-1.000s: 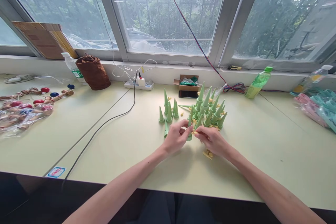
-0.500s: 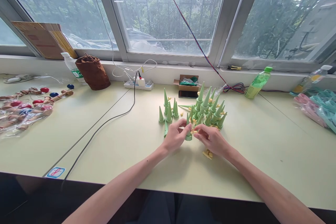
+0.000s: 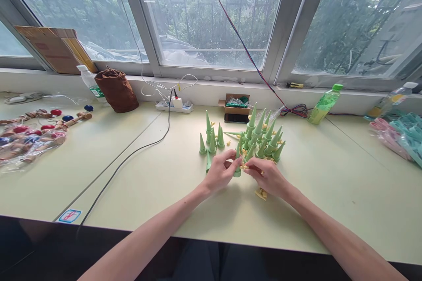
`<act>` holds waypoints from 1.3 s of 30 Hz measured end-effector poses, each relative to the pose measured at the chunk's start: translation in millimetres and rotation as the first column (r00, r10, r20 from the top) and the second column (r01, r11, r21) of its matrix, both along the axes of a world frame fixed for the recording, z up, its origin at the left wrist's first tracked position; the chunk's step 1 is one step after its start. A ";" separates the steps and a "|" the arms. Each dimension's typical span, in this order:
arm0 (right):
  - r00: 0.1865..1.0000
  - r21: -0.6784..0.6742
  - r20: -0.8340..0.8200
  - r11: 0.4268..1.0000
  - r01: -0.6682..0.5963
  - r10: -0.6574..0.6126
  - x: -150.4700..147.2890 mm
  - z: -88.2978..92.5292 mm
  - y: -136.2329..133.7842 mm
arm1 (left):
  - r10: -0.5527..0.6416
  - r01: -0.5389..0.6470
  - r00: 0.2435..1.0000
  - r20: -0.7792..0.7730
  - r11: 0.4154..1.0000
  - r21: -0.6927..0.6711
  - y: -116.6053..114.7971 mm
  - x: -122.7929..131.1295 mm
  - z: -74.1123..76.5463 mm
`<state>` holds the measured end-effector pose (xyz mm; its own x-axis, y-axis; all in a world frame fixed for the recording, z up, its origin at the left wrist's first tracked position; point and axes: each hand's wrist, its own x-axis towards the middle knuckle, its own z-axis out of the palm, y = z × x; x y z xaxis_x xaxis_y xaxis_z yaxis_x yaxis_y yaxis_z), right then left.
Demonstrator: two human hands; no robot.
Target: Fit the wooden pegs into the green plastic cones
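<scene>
My left hand [image 3: 221, 171] is closed around a green plastic cone [image 3: 237, 163] held upright just above the pale table [image 3: 148, 175]. My right hand [image 3: 267, 175] pinches a small yellow piece [image 3: 244, 166] against the side of that cone. Behind my hands stands a cluster of green cones [image 3: 262, 136], with a smaller group of cones [image 3: 211, 140] to its left. Several loose yellow pieces [image 3: 261, 193] lie on the table under my right wrist.
A black cable [image 3: 132, 154] crosses the table to a power strip [image 3: 174, 105]. A brown pouch [image 3: 116, 90] and wooden toys in plastic [image 3: 29, 136] lie at the left. A green bottle [image 3: 323, 103], a small cardboard box [image 3: 235, 102] and pastel plastic items [image 3: 400, 134] sit at the back and right.
My hands have stayed in place around the cone. The fingers shifted slightly, and the cone's tilt changed a little.
</scene>
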<state>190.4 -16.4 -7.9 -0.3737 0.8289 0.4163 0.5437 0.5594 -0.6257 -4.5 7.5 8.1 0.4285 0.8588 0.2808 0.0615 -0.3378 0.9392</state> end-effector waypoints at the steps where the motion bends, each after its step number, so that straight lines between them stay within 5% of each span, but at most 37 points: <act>1: 1.000 0.008 0.007 1.000 -0.004 0.004 0.0 0.5 -0.2 | -0.003 0.003 1.000 -0.001 1.000 0.010 -0.5 -0.1 -0.2; 23: 0.999 -0.013 0.038 1.000 -0.026 0.027 -1.2 5.3 -0.9 | 0.097 -0.022 0.979 -0.178 0.925 0.380 -1.8 -2.3 -4.5; 39: 1.000 -0.054 0.021 0.998 -0.017 0.018 -0.8 5.5 -1.8 | 0.119 -0.028 0.975 -0.189 0.904 0.426 -2.1 -2.2 -4.5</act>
